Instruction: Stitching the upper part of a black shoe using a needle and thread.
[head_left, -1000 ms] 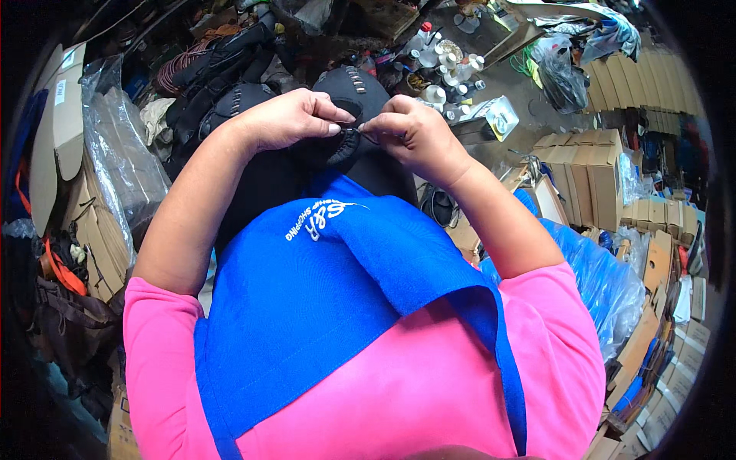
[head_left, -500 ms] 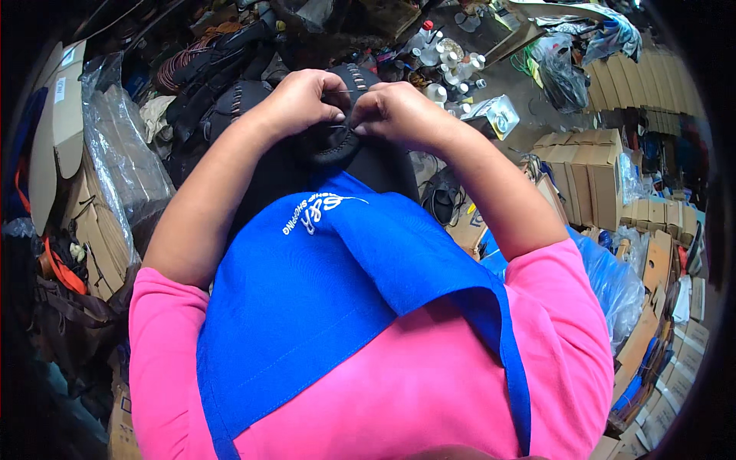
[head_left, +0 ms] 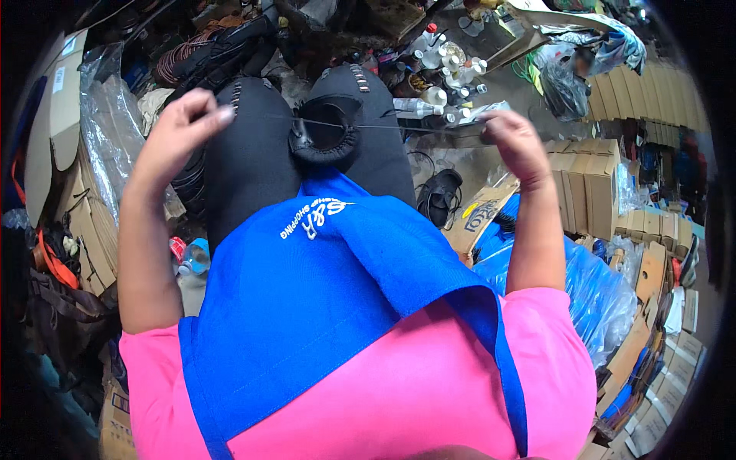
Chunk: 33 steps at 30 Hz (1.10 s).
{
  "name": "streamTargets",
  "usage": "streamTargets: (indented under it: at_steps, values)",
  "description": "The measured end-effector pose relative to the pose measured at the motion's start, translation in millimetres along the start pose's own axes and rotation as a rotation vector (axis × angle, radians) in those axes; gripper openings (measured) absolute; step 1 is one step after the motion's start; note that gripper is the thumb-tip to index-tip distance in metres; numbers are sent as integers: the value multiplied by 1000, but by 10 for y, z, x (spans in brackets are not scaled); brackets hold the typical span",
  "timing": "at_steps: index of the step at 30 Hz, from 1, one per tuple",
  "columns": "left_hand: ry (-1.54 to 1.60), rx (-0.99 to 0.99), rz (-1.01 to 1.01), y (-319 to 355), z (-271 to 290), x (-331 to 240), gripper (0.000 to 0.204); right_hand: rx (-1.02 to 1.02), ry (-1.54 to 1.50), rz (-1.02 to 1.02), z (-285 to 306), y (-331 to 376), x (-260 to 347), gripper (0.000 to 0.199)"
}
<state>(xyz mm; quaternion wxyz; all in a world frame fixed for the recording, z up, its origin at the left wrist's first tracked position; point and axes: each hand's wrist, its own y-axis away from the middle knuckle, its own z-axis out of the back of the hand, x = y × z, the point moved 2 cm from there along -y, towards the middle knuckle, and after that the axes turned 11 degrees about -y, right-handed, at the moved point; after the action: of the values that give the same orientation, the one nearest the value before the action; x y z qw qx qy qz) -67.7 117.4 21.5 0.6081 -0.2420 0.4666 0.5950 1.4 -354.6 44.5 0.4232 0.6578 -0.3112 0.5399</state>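
A black piece with a round opening and a gathered, stitched edge (head_left: 328, 150), which looks like a shoe upper, rests between my thighs. A thin dark thread (head_left: 414, 129) runs across it and stretches out to both sides. Left of my lap, my left hand (head_left: 182, 132) is raised, fingers pinched on one end of the thread. Far out to the right, my right hand (head_left: 515, 144) is closed on the other end, slightly blurred. Neither hand touches the black piece.
White bottles and containers (head_left: 452, 69) stand beyond my right knee. Stacked cardboard boxes (head_left: 586, 184) and blue plastic sheeting (head_left: 590, 276) lie to the right. At the left are plastic-wrapped cardboard (head_left: 115, 146) and a plastic bottle (head_left: 196, 257). A black shoe (head_left: 439, 198) sits on the floor.
Both hands were close together at the black piece. They have moved wide apart, left and right, drawing the thread out between them and uncovering the piece.
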Motion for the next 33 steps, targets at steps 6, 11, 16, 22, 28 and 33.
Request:
streamTargets:
  at_steps: [6, 11, 16, 22, 28, 33]
  values:
    - [1326, 155, -230, -300, -551, -516, 41, 34, 1038, -66, -550, 23, -376, 35]
    - [1303, 330, -158, -406, -306, 23, 42, 33, 1181, 143, -382, 302, -578, 38]
    - [467, -272, 19, -292, 291, 207, 35, -119, -110, -293, -68, 434, -791, 43]
    - [-98, -383, -106, -285, -132, -241, 28, -438, 336, 237, -294, -132, -139, 44]
    - [-140, 62, -286, -618, -943, -575, 22, 421, 996, 238, -1511, -754, 328, 30]
    - [-32, 202, -259, -793, -1055, -539, 15, 599, 1031, -35, -1581, -756, 363, 18]
